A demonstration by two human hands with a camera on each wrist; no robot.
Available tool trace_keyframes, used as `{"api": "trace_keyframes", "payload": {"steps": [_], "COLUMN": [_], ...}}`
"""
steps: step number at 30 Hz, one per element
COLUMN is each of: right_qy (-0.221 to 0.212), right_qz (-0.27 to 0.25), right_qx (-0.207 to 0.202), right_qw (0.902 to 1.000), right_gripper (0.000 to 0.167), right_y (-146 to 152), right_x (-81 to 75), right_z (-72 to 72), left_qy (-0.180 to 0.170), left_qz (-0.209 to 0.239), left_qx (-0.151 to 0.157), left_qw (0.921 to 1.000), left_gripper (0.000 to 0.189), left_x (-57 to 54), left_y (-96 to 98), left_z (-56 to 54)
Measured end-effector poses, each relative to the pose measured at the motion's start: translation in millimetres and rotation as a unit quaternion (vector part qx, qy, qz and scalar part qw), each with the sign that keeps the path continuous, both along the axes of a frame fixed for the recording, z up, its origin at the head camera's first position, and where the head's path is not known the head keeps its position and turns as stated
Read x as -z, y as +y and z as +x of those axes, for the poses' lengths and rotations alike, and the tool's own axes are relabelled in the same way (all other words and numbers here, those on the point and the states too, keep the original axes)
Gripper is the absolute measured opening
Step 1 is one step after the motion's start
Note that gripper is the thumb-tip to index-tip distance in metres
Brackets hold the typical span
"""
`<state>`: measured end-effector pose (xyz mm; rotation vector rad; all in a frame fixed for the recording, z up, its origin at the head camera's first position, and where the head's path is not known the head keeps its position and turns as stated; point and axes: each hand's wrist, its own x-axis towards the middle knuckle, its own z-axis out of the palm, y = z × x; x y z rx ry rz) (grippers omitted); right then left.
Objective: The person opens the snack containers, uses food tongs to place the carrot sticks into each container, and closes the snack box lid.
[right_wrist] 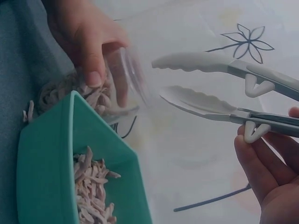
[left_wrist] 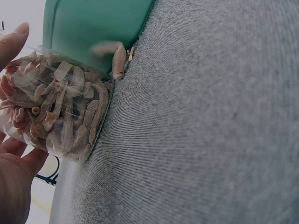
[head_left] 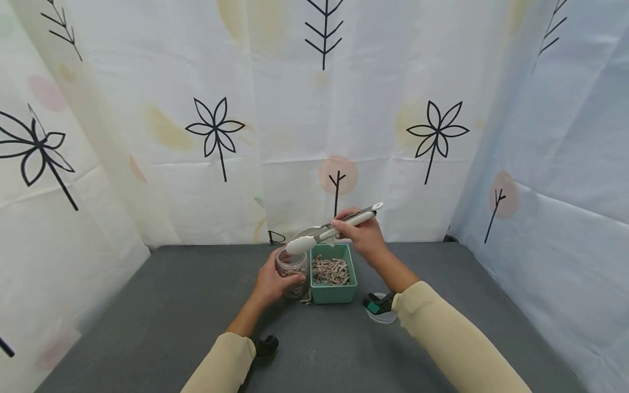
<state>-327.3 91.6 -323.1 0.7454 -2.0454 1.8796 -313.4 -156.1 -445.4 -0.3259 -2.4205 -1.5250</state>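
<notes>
My left hand point(head_left: 267, 281) grips a clear jar point(left_wrist: 60, 147), thumb on one side and fingers on the other. Pale brownish dried strips point(left_wrist: 70, 109) fill much of it. In my right hand point(head_left: 367, 239) is a pair of white-and-grey tongs point(right_wrist: 201, 61), slanting over the jar's open mouth. The two tong heads stand apart in the right wrist view, with nothing between them. Right beside the jar stands a green rectangular bin point(head_left: 333, 295) holding more such strips point(head_left: 330, 271).
A few stray strips point(left_wrist: 119, 63) lie on the grey tabletop point(head_left: 196, 305) by the bin's near-left corner. A round pale disc point(head_left: 382, 317) lies partly hidden beneath my right wrist. Patterned white cloth point(head_left: 295, 109) hangs behind the table and at both sides.
</notes>
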Motion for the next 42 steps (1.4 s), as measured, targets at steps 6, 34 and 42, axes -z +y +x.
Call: {"api": "trace_keyframes", "payload": {"steps": [6, 34, 42], "right_qy": [0.009, -0.055, -0.037], "right_qz": [-0.009, 0.133, 0.150], "right_qx": [0.001, -0.041, -0.079], "right_qw": [0.9999, 0.9888, 0.9848], "right_gripper": [0.023, 0.037, 0.038], "right_y": [13.8, 68.2, 58.9], "right_x": [-5.3, 33.6, 50.6], "right_z": [2.8, -11.5, -19.2], "left_qy": [0.004, 0.019, 0.026], "left_qz": [0.003, -0.002, -0.002], "left_qx": [-0.001, 0.003, 0.004], "left_qw": [1.0000, 0.9998, 0.9996], "left_gripper": [0.086, 0.087, 0.088], "left_x": [-0.8, -1.8, -0.2], "left_y": [-0.1, 0.0, 0.0], "left_z": [-0.8, 2.1, 1.0]}}
